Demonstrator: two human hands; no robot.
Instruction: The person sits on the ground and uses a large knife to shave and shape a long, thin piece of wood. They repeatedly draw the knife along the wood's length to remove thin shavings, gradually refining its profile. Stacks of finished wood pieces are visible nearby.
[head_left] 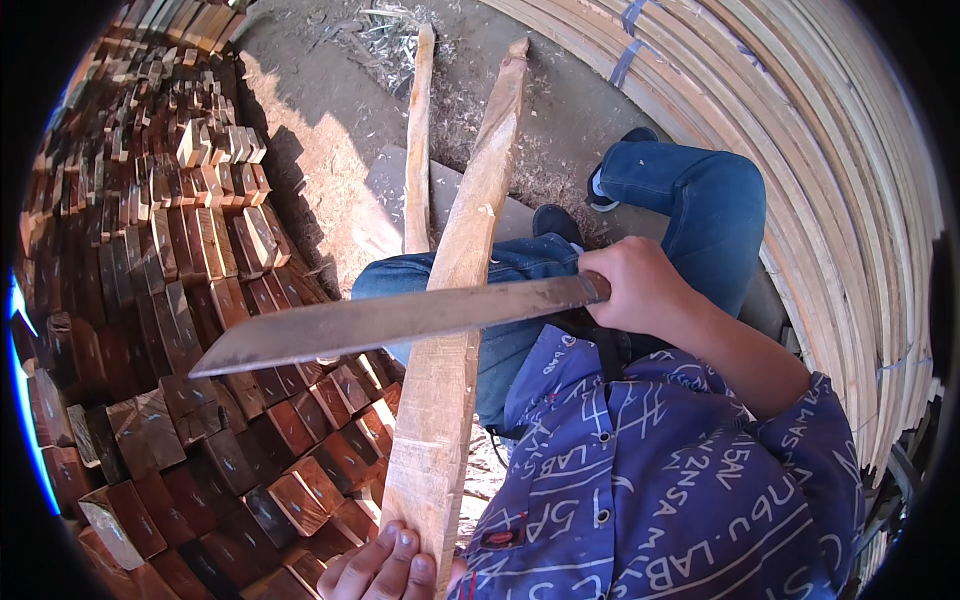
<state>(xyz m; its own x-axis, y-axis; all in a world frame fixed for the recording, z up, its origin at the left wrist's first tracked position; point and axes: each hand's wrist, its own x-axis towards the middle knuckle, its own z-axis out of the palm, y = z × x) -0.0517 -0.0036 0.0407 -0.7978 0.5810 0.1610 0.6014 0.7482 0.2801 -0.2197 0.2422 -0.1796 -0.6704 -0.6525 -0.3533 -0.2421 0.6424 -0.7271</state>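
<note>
A long pale wooden plank (430,430) leans away from me across my thigh, its narrow far end pointing at the ground ahead. My left hand (380,568) grips the plank's near end at the lower edge, fingers over its face. In my right hand (640,285) is a machete (390,318), the fist closed round its handle. The broad grey blade points left and crosses over the plank's middle; whether it touches the wood I cannot tell. A second, thinner wooden strip (419,140) lies beyond the plank, to its left.
Stacked reddish-brown timber blocks (200,420) fill the left side. Long pale boards (820,190), tied with blue strips, curve along the right. My legs in blue jeans (700,195) are bent ahead of me. Wood shavings (385,45) lie on the dirt ground (310,60).
</note>
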